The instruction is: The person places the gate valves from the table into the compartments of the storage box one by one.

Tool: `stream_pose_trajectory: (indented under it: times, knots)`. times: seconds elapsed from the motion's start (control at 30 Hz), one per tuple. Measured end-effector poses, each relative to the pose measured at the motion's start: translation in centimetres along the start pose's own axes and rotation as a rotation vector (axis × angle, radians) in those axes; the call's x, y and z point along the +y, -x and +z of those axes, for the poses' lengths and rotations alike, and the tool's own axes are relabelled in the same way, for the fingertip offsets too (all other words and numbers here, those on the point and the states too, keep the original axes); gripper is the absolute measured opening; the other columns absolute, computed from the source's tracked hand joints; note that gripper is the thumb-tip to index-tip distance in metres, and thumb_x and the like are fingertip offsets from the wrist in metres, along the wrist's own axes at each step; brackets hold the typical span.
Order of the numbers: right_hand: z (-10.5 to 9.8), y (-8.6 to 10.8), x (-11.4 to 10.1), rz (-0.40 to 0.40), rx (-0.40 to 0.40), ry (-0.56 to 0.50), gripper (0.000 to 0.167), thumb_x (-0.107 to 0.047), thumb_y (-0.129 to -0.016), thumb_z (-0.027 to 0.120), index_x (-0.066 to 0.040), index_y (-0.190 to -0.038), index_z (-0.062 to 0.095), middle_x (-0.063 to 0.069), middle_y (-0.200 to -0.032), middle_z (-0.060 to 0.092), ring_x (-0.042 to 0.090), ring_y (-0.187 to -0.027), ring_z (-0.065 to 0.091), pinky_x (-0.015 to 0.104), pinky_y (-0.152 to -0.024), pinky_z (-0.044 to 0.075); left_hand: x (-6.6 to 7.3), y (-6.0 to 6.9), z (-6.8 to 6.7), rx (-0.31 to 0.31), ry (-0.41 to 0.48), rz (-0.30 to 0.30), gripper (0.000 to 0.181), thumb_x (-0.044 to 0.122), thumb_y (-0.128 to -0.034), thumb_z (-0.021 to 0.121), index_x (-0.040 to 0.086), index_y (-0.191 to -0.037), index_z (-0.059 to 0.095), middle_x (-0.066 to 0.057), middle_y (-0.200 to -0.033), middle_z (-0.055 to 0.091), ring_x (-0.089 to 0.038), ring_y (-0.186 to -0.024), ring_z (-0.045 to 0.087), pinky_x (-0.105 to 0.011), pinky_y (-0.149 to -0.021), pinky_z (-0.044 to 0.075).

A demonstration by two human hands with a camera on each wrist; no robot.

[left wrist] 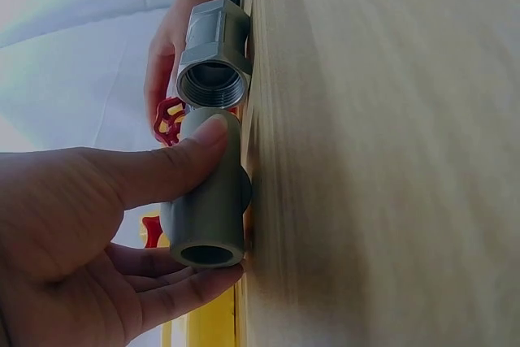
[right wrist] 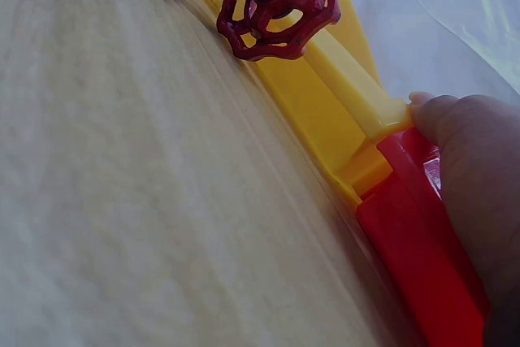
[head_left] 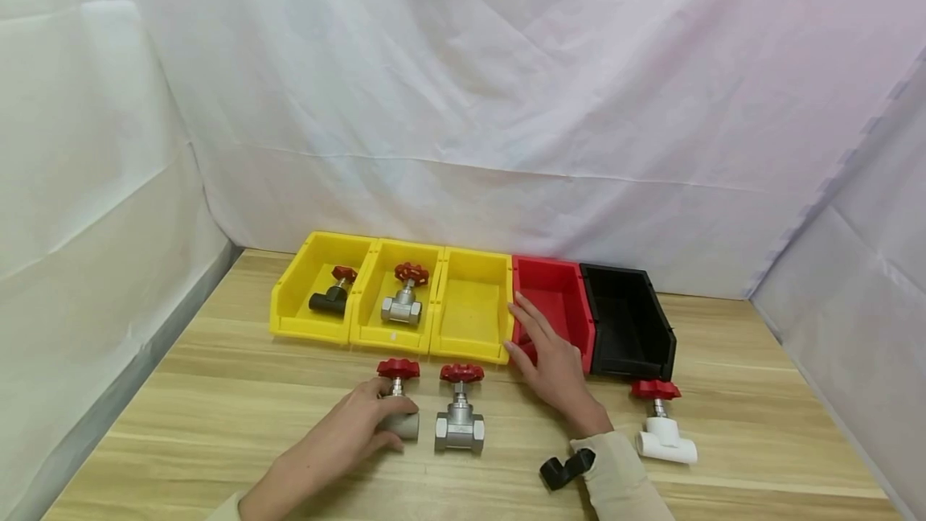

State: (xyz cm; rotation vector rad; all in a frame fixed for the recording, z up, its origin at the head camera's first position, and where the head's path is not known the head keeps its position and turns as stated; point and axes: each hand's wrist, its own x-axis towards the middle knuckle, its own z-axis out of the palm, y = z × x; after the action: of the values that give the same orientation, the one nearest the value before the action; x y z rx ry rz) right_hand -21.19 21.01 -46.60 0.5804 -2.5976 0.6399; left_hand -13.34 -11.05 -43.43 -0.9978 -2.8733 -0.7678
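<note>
My left hand (head_left: 354, 428) grips a grey plastic stop valve (head_left: 402, 424) with a red handwheel. In the left wrist view its thumb lies over the grey pipe body (left wrist: 207, 213) and the fingers are under the near end. Just right of it a steel gate valve (head_left: 460, 428) with a red handwheel stands on the table. My right hand (head_left: 553, 364) reaches over the front of the red bin (head_left: 589, 336), fingers fairly straight. Its thumb (right wrist: 443, 115) touches the wall where the red bin meets the third yellow bin (head_left: 470, 356).
Two more yellow bins hold a black valve (head_left: 329, 300) and a small steel valve (head_left: 401, 308). At the right end stands a black bin (head_left: 665, 336). A white plastic valve (head_left: 665, 445) lies on the wooden table (head_left: 217, 392). White cloth (head_left: 506, 87) hangs behind.
</note>
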Motion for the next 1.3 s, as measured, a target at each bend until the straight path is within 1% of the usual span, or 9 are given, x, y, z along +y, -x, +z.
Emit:
stream_pose_trajectory:
  times: [0.23,0.43,0.67,0.77,1.07,1.3]
  knots:
    - [-0.09,0.01,-0.07,0.002,-0.001,-0.002,0.073,-0.036,-0.085,0.071,-0.030,-0.149,0.035,-0.014,-0.155,0.022,0.005,-0.059,0.044,0.022,-0.048,0.039,0.13,-0.03,-0.03,0.025,0.003,0.023,0.036,0.026,-0.0720,0.080,0.016,-0.106,0.071,-0.019,-0.108,0.057,-0.031,-0.095,0.060,-0.045,-0.078,0.054]
    - [-0.03,0.05,-0.07,0.000,0.003,-0.007,0.073,-0.035,-0.085,0.071,-0.029,-0.148,0.035,-0.014,-0.155,0.023,0.005,-0.060,0.046,0.022,-0.050,0.040,0.11,0.03,0.18,0.034,0.034,0.032,0.034,0.025,-0.0731,0.079,0.016,-0.105,0.071,-0.022,-0.113,0.056,-0.036,-0.098,0.059,-0.047,-0.080,0.053]
    - [0.08,0.05,0.04,-0.010,0.003,0.000,0.072,-0.036,-0.086,0.071,-0.028,-0.149,0.035,-0.011,-0.156,0.023,0.005,-0.060,0.045,0.021,-0.048,0.038,0.24,0.05,0.32,0.050,0.026,0.034,0.033,0.023,-0.0729,0.080,0.016,-0.104,0.071,-0.017,-0.107,0.056,-0.029,-0.093,0.059,-0.044,-0.077,0.054]
    - [0.05,0.03,0.05,-0.012,0.001,0.004,0.072,-0.036,-0.086,0.070,-0.027,-0.149,0.035,-0.009,-0.156,0.024,0.005,-0.059,0.045,0.021,-0.047,0.037,0.37,0.00,0.33,0.056,0.018,0.036,0.032,0.022,-0.0737,0.080,0.015,-0.104,0.070,-0.017,-0.107,0.056,-0.029,-0.093,0.059,-0.044,-0.077,0.054]
    - [-0.05,0.01,-0.02,0.001,-0.004,-0.004,0.073,-0.036,-0.086,0.071,-0.029,-0.149,0.035,-0.012,-0.155,0.023,0.007,-0.062,0.048,0.023,-0.051,0.040,0.59,0.05,0.40,0.060,0.014,0.028,0.030,0.018,-0.0750,0.080,0.014,-0.103,0.070,-0.018,-0.107,0.055,-0.029,-0.093,0.058,-0.044,-0.077,0.054]
    - [-0.09,0.02,0.02,-0.008,0.004,0.000,0.073,-0.036,-0.085,0.071,-0.028,-0.148,0.036,-0.013,-0.155,0.023,0.005,-0.059,0.044,0.022,-0.048,0.039,0.62,0.05,0.42,0.059,0.016,0.022,0.028,0.016,-0.0749,0.080,0.015,-0.101,0.070,-0.020,-0.109,0.055,-0.032,-0.095,0.059,-0.045,-0.077,0.054]
